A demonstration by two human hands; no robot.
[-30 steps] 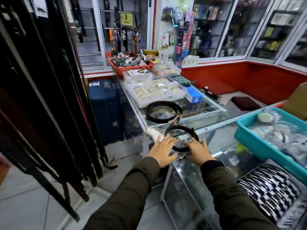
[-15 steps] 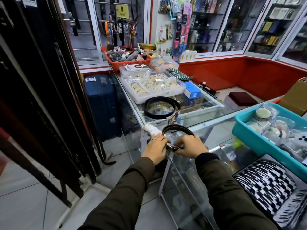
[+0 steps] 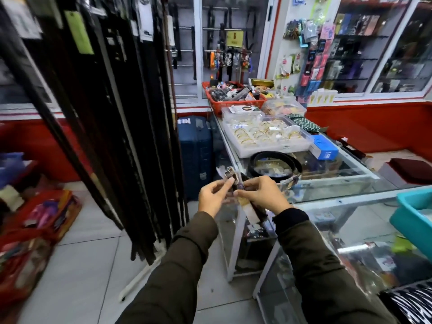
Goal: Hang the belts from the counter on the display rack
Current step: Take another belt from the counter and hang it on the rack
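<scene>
Both hands hold one dark belt [image 3: 258, 212] off the counter's left edge. My left hand [image 3: 214, 196] pinches the metal buckle end, which sticks up above its fingers. My right hand [image 3: 263, 195] grips the strap just beside it, and the strap with a pale tag hangs down below the hands. A second black belt [image 3: 253, 160] lies coiled on the glass counter [image 3: 339, 181] behind my hands. The display rack [image 3: 112, 113] stands to the left, packed with several hanging dark belts.
A white tray of gold bangles [image 3: 266, 136], a blue box [image 3: 323, 150] and a red basket [image 3: 233, 98] sit farther back on the counter. A teal bin [image 3: 411, 216] is at the right edge. A blue suitcase [image 3: 195, 155] stands beside the counter. Red bags [image 3: 35, 230] lie on the floor left.
Both hands closed on the nearer coiled belt and lifted it off the glass. The belt has uncoiled and now hangs. The view has swung left toward the rack.
</scene>
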